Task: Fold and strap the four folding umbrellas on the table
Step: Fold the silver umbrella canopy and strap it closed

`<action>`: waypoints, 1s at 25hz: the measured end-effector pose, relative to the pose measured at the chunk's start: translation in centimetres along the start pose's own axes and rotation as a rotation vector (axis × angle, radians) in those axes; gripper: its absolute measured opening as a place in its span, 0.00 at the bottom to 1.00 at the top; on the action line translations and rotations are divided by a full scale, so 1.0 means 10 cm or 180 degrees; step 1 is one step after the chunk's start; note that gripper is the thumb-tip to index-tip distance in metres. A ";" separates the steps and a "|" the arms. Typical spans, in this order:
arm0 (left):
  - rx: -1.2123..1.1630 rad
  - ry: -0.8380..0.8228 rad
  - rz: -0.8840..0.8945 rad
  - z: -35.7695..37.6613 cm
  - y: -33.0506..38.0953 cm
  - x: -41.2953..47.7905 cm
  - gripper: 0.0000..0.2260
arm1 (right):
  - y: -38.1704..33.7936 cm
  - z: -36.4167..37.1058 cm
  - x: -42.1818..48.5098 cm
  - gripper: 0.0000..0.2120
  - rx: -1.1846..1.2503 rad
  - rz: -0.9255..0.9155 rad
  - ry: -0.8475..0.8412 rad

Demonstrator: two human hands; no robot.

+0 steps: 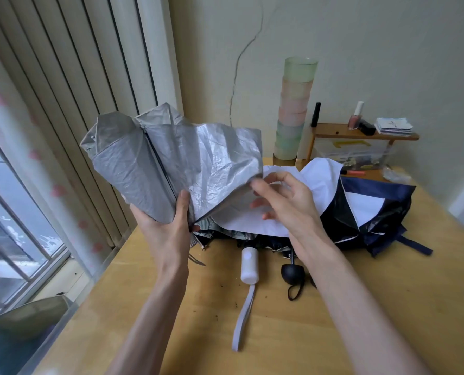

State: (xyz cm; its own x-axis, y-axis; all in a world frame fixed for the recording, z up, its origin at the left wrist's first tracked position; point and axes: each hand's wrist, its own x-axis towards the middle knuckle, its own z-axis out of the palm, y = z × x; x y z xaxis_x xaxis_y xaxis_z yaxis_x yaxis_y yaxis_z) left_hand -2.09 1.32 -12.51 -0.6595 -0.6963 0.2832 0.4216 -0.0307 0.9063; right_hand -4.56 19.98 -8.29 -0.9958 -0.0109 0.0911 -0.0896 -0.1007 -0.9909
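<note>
Table (387,307) wooden, window (11,212) left, cracked wall (360,50); silver umbrella (184,163) aloft

Held umbrella (171,163) above table (387,293), left side; left hand (166,228) under it, right hand (284,201) pinching its right edge. Umbrella heap (360,212) on table behind. Before heap: cylindrical handle (249,266) left, knob handle (292,274) right. Cup stack (293,109) behind heap; small shelf (360,133) right of stack.
</note>
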 end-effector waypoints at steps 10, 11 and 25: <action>0.0074 -0.0016 -0.0076 0.06 0.06 -0.11 0.24 | 0.17 0.16 -0.02 0.12 -0.0895 -0.0894 0.0883; 0.0074 -0.0016 -0.0067 0.07 0.09 -0.14 0.24 | 0.17 0.15 0.00 0.10 -0.0829 -0.0901 0.0937; -0.0019 0.0092 -0.0114 0.06 -0.01 -0.07 0.27 | 0.20 0.15 -0.06 0.08 -0.0923 -0.1656 0.1234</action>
State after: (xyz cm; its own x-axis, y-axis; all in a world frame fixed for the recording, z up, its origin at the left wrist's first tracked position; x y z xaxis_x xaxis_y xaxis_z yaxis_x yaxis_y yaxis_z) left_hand -2.05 2.28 -12.57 -0.6560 -0.7150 0.2415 0.4019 -0.0601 0.9137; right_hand -4.16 18.32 -10.21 -0.7530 0.3269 0.5710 -0.5034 0.2727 -0.8199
